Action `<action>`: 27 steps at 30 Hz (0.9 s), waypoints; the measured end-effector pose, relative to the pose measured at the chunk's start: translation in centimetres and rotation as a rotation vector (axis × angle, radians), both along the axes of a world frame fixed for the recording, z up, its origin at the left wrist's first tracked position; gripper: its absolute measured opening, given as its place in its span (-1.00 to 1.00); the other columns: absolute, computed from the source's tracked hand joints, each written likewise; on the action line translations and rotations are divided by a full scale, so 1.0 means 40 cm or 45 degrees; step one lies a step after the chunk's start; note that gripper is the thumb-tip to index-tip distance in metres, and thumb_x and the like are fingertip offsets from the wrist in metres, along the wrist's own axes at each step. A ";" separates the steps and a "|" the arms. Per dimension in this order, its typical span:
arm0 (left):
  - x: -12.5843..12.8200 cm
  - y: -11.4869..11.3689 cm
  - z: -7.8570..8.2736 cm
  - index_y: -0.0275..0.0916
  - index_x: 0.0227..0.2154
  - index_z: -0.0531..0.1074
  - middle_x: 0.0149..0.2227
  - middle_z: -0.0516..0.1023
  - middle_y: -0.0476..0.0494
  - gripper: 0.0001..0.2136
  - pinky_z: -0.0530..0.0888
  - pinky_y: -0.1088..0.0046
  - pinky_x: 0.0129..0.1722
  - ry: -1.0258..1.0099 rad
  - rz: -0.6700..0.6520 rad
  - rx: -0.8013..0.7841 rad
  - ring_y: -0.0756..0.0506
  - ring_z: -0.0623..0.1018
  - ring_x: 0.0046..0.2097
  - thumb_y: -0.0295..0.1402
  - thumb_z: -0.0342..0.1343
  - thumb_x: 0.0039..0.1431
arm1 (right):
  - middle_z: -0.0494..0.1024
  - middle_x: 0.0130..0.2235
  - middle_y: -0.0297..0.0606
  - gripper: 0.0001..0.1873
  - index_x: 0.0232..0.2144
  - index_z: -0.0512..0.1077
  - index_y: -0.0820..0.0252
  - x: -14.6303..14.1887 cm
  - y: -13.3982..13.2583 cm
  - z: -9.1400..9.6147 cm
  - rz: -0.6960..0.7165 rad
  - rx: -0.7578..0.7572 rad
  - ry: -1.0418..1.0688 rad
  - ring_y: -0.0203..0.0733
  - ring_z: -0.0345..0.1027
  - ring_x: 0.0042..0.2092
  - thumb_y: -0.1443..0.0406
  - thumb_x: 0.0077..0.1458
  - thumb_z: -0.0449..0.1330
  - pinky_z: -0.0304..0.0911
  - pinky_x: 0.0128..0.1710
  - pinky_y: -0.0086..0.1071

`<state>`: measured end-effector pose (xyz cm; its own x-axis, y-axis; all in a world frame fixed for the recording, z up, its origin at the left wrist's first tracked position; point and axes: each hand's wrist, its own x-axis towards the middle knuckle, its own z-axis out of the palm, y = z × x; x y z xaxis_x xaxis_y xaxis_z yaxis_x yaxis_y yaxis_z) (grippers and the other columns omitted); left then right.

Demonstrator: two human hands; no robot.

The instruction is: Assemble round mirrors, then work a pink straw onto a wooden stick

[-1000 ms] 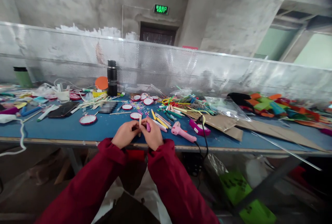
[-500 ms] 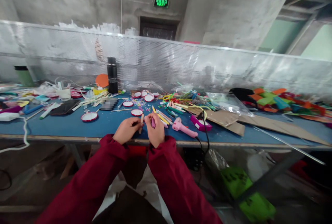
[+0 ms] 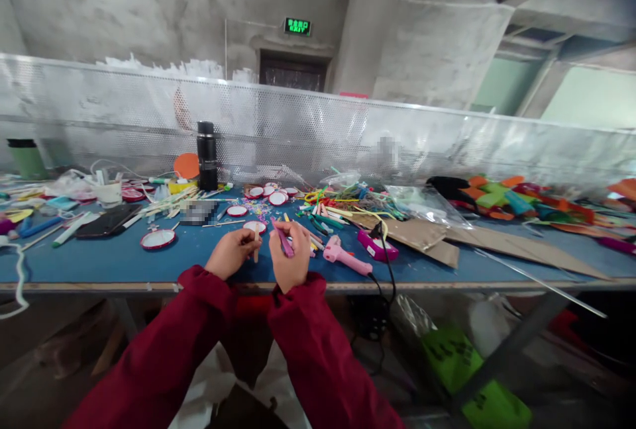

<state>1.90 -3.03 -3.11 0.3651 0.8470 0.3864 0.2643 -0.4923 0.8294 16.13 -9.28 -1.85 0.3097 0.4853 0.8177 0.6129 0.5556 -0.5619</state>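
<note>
A pale wooden craft stick [image 3: 257, 248] stands nearly upright, pinched between the thumb and fingers of my left hand [image 3: 229, 253]. Close beside it, my right hand [image 3: 293, 263] is closed around a purple marker pen [image 3: 282, 239], which slants up toward the stick. A small gap separates the pen from the stick. Just behind my hands lies a red-rimmed white lid [image 3: 255, 226]. More markers lie partly hidden behind my right hand.
A pink glue gun [image 3: 346, 259] with a black cord lies right of my hands, by a magenta device [image 3: 377, 244]. Brown cardboard [image 3: 407, 234] extends rightward. A black bottle [image 3: 207, 157] stands at the back. Left are a phone [image 3: 110, 220] and another lid [image 3: 158, 239].
My right hand has turned so that more of the purple marker shows, its upper end nearer the stick. My left hand still pinches the stick. The whole view has shifted slightly.
</note>
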 end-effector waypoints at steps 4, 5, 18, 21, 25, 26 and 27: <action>-0.004 -0.021 0.011 -0.25 -0.44 0.37 -0.49 0.44 0.03 -0.76 0.32 0.51 -0.40 0.021 -0.190 0.077 0.01 0.38 -0.44 -0.18 0.08 0.20 | 0.55 -0.24 -0.21 -0.83 -0.19 0.40 0.11 -0.009 -0.019 -0.027 -0.005 -0.016 -0.009 -0.11 0.41 -0.18 0.28 0.16 0.09 0.20 0.03 -0.17; -0.005 -0.029 0.012 -0.26 -0.44 0.38 -0.48 0.44 0.03 -0.76 0.33 0.51 -0.37 0.029 -0.225 0.097 0.01 0.38 -0.42 -0.18 0.08 0.20 | 0.55 -0.22 -0.19 -0.83 -0.17 0.39 0.12 -0.012 -0.023 -0.035 -0.024 -0.019 0.000 -0.10 0.40 -0.17 0.28 0.17 0.09 0.21 0.02 -0.17; -0.011 -0.040 0.013 -0.24 -0.44 0.37 -0.48 0.47 0.01 -0.74 0.29 0.51 -0.39 -0.051 -0.048 0.081 0.00 0.38 -0.43 -0.15 0.05 0.22 | 0.54 -0.34 -0.31 -0.88 -0.25 0.40 0.14 -0.007 -0.010 -0.020 -0.083 0.144 -0.102 -0.21 0.40 -0.29 0.33 0.13 0.10 0.24 -0.07 -0.24; -0.011 -0.043 0.015 -0.24 -0.50 0.38 -0.50 0.47 0.01 -0.76 0.29 0.50 -0.34 0.142 -0.120 0.201 -0.01 0.40 -0.40 -0.22 0.07 0.21 | 0.53 -0.36 -0.33 -0.89 -0.28 0.41 0.13 0.001 0.007 -0.031 -0.009 0.020 0.027 -0.22 0.40 -0.31 0.31 0.15 0.10 0.28 -0.17 -0.31; -0.013 -0.042 0.017 -0.24 -0.42 0.42 -0.47 0.52 0.00 -0.82 0.32 0.50 -0.34 0.130 -0.182 0.147 -0.02 0.43 -0.41 -0.26 0.05 0.21 | 0.54 -0.33 -0.35 -0.89 -0.28 0.44 0.12 0.006 0.023 -0.032 0.056 -0.111 0.167 -0.25 0.42 -0.30 0.26 0.15 0.12 0.30 -0.23 -0.37; -0.013 -0.042 0.017 -0.24 -0.40 0.42 -0.47 0.52 0.00 -0.83 0.33 0.50 -0.35 0.122 -0.173 0.144 -0.02 0.44 -0.40 -0.26 0.06 0.20 | 0.55 -0.32 -0.35 -0.88 -0.28 0.44 0.12 0.006 0.025 -0.031 0.080 -0.113 0.182 -0.25 0.42 -0.28 0.26 0.15 0.13 0.31 -0.21 -0.38; -0.013 -0.043 0.017 -0.24 -0.39 0.42 -0.47 0.52 0.00 -0.84 0.33 0.50 -0.36 0.118 -0.146 0.155 -0.02 0.44 -0.41 -0.26 0.06 0.19 | 0.55 -0.32 -0.34 -0.88 -0.28 0.45 0.12 0.005 0.026 -0.031 0.110 -0.113 0.186 -0.25 0.43 -0.28 0.25 0.15 0.13 0.31 -0.21 -0.38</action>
